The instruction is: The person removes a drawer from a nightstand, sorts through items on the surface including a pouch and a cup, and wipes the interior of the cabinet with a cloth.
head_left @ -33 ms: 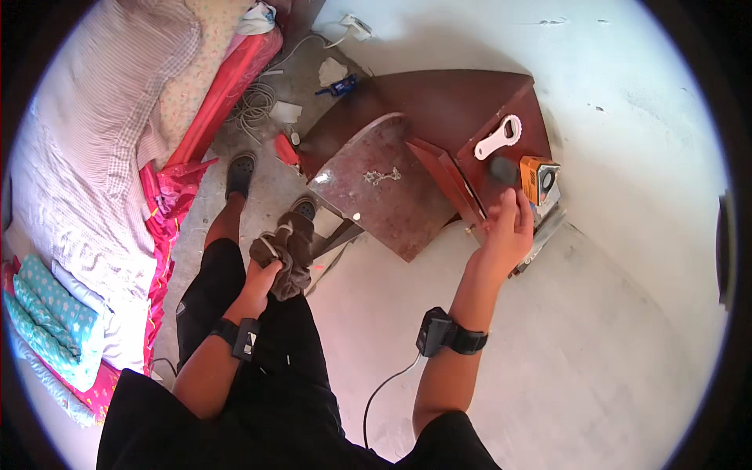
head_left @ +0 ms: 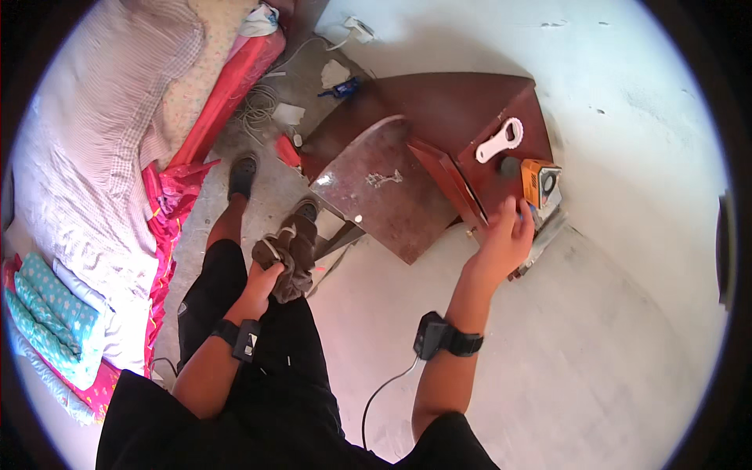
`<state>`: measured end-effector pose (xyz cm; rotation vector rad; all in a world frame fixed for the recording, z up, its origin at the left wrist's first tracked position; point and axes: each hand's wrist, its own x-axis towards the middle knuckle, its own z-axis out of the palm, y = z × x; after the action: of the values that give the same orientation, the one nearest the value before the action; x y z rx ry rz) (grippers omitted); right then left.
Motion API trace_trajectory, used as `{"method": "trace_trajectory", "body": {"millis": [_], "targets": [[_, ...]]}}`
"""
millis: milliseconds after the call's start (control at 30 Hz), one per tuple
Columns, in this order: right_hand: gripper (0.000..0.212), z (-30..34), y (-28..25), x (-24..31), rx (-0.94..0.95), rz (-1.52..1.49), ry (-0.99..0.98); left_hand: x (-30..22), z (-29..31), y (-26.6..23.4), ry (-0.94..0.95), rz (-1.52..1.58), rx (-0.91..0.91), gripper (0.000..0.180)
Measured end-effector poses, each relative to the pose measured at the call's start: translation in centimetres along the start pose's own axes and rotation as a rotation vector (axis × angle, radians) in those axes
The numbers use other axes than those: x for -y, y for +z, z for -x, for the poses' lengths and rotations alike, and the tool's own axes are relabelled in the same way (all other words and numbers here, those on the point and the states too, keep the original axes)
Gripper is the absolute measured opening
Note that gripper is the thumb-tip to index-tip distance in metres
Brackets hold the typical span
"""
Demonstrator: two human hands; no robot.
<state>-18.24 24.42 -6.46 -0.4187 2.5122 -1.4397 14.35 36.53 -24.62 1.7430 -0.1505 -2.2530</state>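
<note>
My left hand point(head_left: 265, 283) is closed around a bunched brown-grey cloth point(head_left: 291, 262) with a pale edge or cord, held in front of my knees. Over at the right, my right hand point(head_left: 505, 239) reaches to the reddish-brown wooden shelf, fingers loosely bent and apart, with nothing visible in them. Just beyond its fingertips stands an orange and black box point(head_left: 539, 182). A dark round object point(head_left: 510, 167) sits beside the box. Behind that, a white bottle-opener-shaped tool point(head_left: 500, 141) lies on the shelf.
A reddish-brown table point(head_left: 392, 207) carries a small silvery heap point(head_left: 384, 179). At the left is a bed point(head_left: 102, 172) with rumpled covers and folded teal dotted cloth point(head_left: 59, 301). Coiled cable point(head_left: 257, 108), a blue item point(head_left: 341, 88) and a red item point(head_left: 287, 150) lie on the floor.
My right hand has drawn slightly down from the box, its fingers a little more bent. My left hand keeps its hold on the cloth.
</note>
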Motion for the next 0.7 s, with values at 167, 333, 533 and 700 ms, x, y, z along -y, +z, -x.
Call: {"method": "trace_trajectory", "body": {"millis": [167, 333, 533, 700], "targets": [[0.030, 5.9, 1.0, -9.4, 0.312, 0.437, -0.339, -0.8, 0.0, -1.0, -0.074, -0.039, 0.002, 0.042], [0.047, 3.0, 7.2, -22.8, 0.581, 0.767, -0.431, -2.1, 1.0, 1.2, -0.129, 0.000, -0.114, 0.041], [0.052, 4.5, 10.3, -26.4, 0.387, 0.850, -0.342, -1.1, 1.2, -0.8, -0.102, -0.106, -0.062, 0.046], [0.036, 3.8, 9.7, -27.5, 0.497, 0.751, 0.007, -0.1, 0.4, 0.0, -0.096, -0.048, 0.047, 0.042]]}}
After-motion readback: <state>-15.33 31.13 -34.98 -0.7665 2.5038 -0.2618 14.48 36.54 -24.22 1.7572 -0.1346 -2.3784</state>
